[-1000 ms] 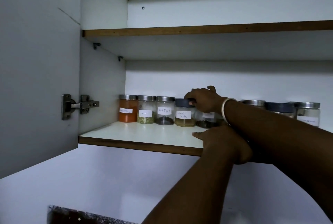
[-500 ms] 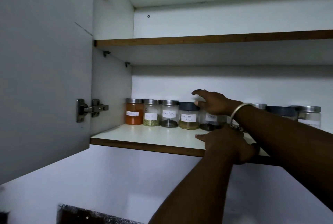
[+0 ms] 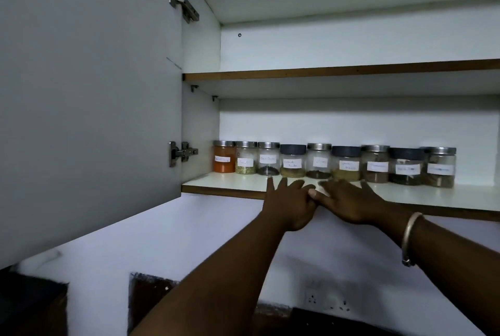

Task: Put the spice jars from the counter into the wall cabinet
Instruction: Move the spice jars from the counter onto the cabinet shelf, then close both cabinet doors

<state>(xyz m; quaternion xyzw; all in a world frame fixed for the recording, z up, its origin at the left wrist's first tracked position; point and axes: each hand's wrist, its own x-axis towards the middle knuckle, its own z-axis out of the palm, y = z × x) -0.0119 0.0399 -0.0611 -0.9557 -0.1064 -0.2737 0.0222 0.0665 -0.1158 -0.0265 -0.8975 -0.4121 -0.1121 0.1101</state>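
Several labelled spice jars stand in one row at the back of the wall cabinet's lower shelf [image 3: 232, 183], from an orange-filled jar [image 3: 224, 157] at the left to a brown-filled jar [image 3: 439, 166] at the right. Some have steel lids, three have dark lids, such as this dark-lidded jar [image 3: 292, 160]. My left hand [image 3: 289, 201] and my right hand [image 3: 349, 200] hover side by side at the shelf's front edge, fingers spread, holding nothing. They are short of the jars and touch none. A metal bangle sits on my right wrist.
The grey cabinet door [image 3: 89, 97] stands open at the left on two hinges. The upper shelf [image 3: 324, 72] shows nothing on it. Below the cabinet is a white wall with a socket [image 3: 328, 300] and dark shapes at the bottom edge.
My right hand has come off the dark-lidded jar and drawn back to the shelf's front edge beside my left hand. The jars it hid now show. The view has pulled back.
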